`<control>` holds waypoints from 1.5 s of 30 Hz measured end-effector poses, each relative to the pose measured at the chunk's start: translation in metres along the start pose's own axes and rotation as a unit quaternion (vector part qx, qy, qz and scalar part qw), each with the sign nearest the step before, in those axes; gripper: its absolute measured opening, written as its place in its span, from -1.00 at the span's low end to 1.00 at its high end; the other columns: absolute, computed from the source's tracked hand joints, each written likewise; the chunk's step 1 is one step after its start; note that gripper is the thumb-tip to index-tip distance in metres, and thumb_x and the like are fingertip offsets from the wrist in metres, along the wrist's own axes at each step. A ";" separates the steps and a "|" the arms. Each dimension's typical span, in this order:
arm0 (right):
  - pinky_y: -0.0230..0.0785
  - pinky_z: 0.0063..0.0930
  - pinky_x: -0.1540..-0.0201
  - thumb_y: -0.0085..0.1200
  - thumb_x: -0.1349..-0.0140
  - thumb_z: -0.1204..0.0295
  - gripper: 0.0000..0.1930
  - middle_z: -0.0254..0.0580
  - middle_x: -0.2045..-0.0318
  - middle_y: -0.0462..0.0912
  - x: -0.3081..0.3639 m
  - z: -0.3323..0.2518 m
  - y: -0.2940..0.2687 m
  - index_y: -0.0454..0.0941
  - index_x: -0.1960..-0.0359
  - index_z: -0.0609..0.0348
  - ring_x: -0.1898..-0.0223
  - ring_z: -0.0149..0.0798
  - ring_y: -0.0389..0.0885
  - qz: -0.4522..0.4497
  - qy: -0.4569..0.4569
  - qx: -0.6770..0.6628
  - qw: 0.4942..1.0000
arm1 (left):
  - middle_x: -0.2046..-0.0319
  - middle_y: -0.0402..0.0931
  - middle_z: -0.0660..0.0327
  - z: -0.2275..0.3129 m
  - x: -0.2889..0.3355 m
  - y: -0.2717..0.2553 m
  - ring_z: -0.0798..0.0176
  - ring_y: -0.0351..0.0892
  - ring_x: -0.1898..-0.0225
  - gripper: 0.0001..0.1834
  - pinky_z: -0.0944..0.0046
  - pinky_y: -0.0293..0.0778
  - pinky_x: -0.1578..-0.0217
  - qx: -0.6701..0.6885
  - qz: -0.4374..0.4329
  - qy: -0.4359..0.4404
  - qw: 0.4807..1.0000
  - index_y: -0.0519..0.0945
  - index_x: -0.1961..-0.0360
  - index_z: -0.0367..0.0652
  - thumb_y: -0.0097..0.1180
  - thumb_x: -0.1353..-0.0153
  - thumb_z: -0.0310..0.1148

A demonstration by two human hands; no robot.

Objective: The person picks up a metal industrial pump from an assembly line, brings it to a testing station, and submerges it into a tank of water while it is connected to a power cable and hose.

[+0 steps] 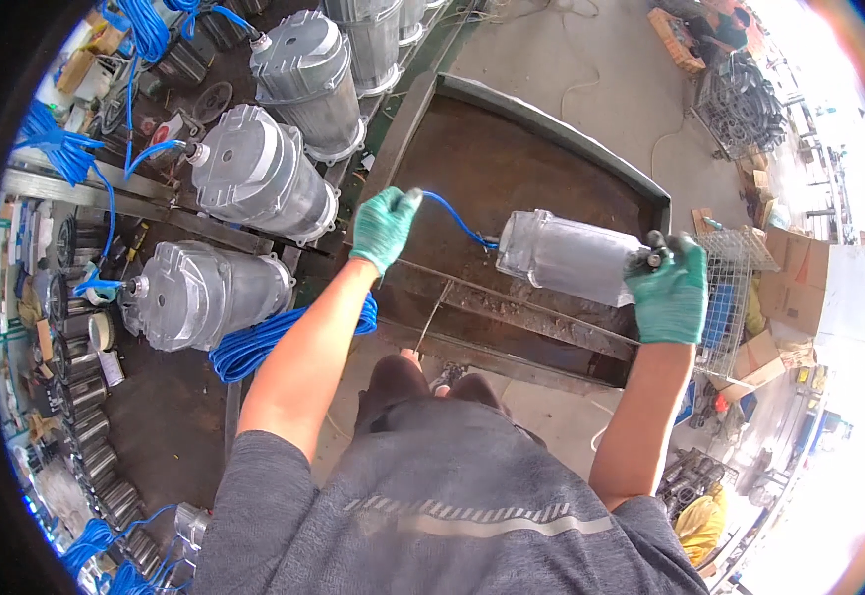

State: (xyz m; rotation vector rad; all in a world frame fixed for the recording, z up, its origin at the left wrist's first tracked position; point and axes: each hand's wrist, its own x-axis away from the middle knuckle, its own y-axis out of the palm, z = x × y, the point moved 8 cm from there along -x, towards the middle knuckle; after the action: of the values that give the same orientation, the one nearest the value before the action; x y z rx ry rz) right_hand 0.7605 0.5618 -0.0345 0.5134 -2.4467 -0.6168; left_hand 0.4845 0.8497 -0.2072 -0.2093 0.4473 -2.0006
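A silver-grey cylindrical motor housing (576, 256) lies on its side over the metal trough (521, 149) in front of me. My right hand (672, 288), in a green glove with dark fingertips, is closed around its right end, where a short shaft-like tip shows. A blue cable (452, 213) runs from the housing's left end to my left hand (385, 230). That gloved hand is closed on the cable, its fingertips pinched together. Below my left forearm lies a coil of blue cable (254, 345); whether it belongs to the same cable I cannot tell.
Several larger grey motor bodies (259, 174) with blue leads line the rack at left. Bundled blue cable (56, 144) hangs beyond them. At right are a wire basket (725, 297), cardboard boxes (797, 283) and a crate of dark metal parts (740, 104).
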 end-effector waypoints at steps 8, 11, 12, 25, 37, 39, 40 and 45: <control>0.48 0.13 -0.11 0.13 -0.34 0.34 -0.85 0.04 0.26 0.66 0.075 -0.063 0.019 0.56 0.31 0.14 0.35 -0.11 0.59 -0.111 -0.036 -0.080 0.990 | 0.61 0.23 0.44 0.048 0.016 -0.070 0.50 0.15 0.48 -0.55 0.32 0.22 0.45 0.090 -0.034 0.023 0.995 0.50 0.56 -0.12 0.24 -0.42 -0.09; 0.48 0.13 -0.14 0.12 -0.34 0.36 -0.85 0.06 0.27 0.67 0.087 -0.067 0.015 0.56 0.31 0.17 0.34 -0.09 0.60 -0.119 -0.035 -0.108 0.986 | 0.61 0.44 0.45 0.054 0.028 -0.096 0.53 0.33 0.57 -0.61 0.36 0.26 0.51 0.131 -0.011 -0.039 0.991 0.62 0.49 -0.09 0.24 -0.41 -0.08; 0.48 0.14 -0.14 0.12 -0.34 0.36 -0.85 0.06 0.27 0.67 0.091 -0.066 0.012 0.56 0.31 0.18 0.33 -0.09 0.60 -0.114 -0.033 -0.116 0.986 | 0.60 0.45 0.45 0.054 0.033 -0.104 0.55 0.33 0.59 -0.63 0.40 0.24 0.56 0.164 -0.009 -0.050 0.985 0.63 0.47 -0.10 0.24 -0.41 -0.09; 0.50 0.14 -0.14 0.06 -0.25 0.55 -0.89 -0.16 0.31 0.58 0.090 0.033 -0.097 0.56 0.21 0.15 0.35 -0.18 0.55 -0.023 0.091 -0.133 0.987 | 0.56 0.53 0.40 0.073 0.113 -0.190 0.55 0.41 0.59 -0.70 0.46 0.30 0.57 0.226 0.134 -0.045 0.964 0.66 0.41 -0.11 0.27 -0.39 -0.14; 0.54 0.27 -0.13 -0.16 -0.09 0.75 -0.72 -0.20 0.37 0.57 0.091 0.123 -0.150 0.52 0.28 0.13 0.34 -0.13 0.61 -0.059 0.122 -0.104 0.985 | 0.69 0.42 0.36 0.050 0.168 -0.173 0.45 0.31 0.74 -0.61 0.41 0.18 0.71 0.323 0.238 -0.123 0.908 0.56 0.52 -0.09 0.30 -0.37 -0.11; 0.60 0.17 -0.09 -0.22 -0.21 0.75 -0.71 -0.20 0.35 0.58 0.099 0.127 -0.149 0.52 0.21 0.15 0.32 -0.17 0.62 -0.038 0.130 -0.074 0.988 | 0.65 0.45 0.37 0.032 0.186 -0.184 0.49 0.31 0.73 -0.64 0.42 0.22 0.72 0.330 0.251 -0.116 0.903 0.57 0.51 -0.09 0.33 -0.34 -0.13; 0.61 0.12 -0.09 -0.20 -0.21 0.75 -0.72 -0.20 0.34 0.58 0.105 0.128 -0.152 0.53 0.21 0.16 0.32 -0.18 0.62 -0.036 0.136 -0.066 0.988 | 0.65 0.46 0.37 0.027 0.192 -0.186 0.49 0.32 0.73 -0.64 0.42 0.22 0.72 0.327 0.251 -0.119 0.903 0.58 0.50 -0.09 0.33 -0.34 -0.12; 0.67 -0.09 -0.03 -0.18 -0.24 0.77 -0.73 -0.23 0.29 0.56 0.114 0.124 -0.155 0.54 0.20 0.21 0.30 -0.25 0.60 -0.041 0.141 -0.032 0.989 | 0.62 0.50 0.33 0.045 0.208 -0.175 0.43 0.39 0.68 -0.67 0.38 0.29 0.65 0.310 0.229 -0.133 0.913 0.62 0.45 -0.10 0.29 -0.37 -0.12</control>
State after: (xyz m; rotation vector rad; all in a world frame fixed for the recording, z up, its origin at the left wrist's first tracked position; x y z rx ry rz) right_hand 0.6330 0.4188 -0.1595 0.6312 -2.1412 -0.6098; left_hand 0.2603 0.7256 -0.1061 0.0273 -0.3036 -1.5256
